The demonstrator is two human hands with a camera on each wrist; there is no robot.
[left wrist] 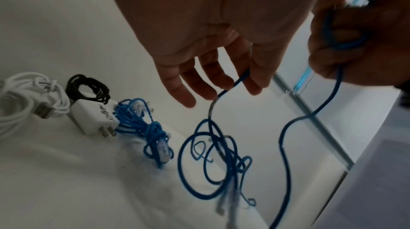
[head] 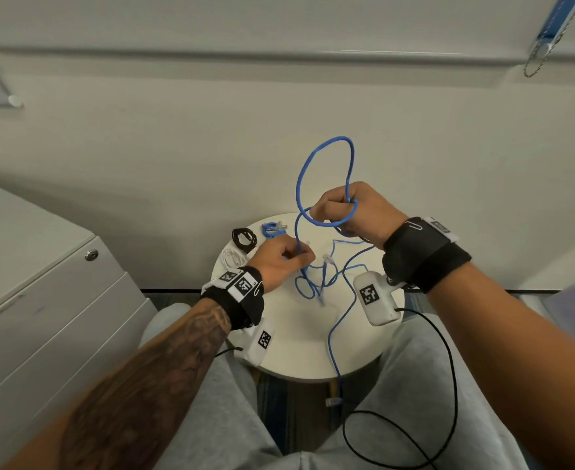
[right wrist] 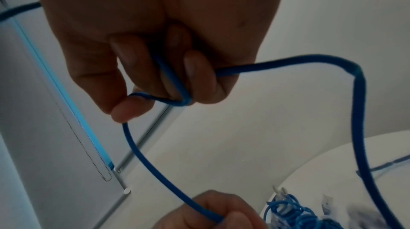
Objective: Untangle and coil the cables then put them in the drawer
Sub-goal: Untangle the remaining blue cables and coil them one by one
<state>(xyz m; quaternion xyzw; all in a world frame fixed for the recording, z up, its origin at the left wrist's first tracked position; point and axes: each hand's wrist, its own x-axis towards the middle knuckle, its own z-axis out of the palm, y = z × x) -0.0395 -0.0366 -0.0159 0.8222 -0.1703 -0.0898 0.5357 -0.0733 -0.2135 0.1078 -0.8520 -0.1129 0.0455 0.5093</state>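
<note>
Blue cable [head: 326,171]: loops gripped in right hand [head: 354,212], strand pinched by left hand [head: 279,259]; remainder tangled at table [head: 299,351] centre. Three coiled bundles [head: 245,237] parked at 10 o'clock. Drawer [head: 55,320] transfer outstanding.

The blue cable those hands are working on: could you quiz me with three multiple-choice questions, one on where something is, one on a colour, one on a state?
1. Where does the bundled blue cable lie?
A. on the round table
B. on the cabinet
C. on the floor

2. What colour is the small coiled cable next to that bundle?
A. red
B. black
C. yellow

3. How does the right hand hold the loose blue cable?
A. flat and open beneath it
B. fingers curled round a raised loop
C. not touching it

Answers:
1 A, it sits on the far side of the round table.
2 B, its dark coil rests beside the white charger.
3 B, the right wrist view shows fingers wrapped round the strand, while the left hand pinches it lower down.
</note>
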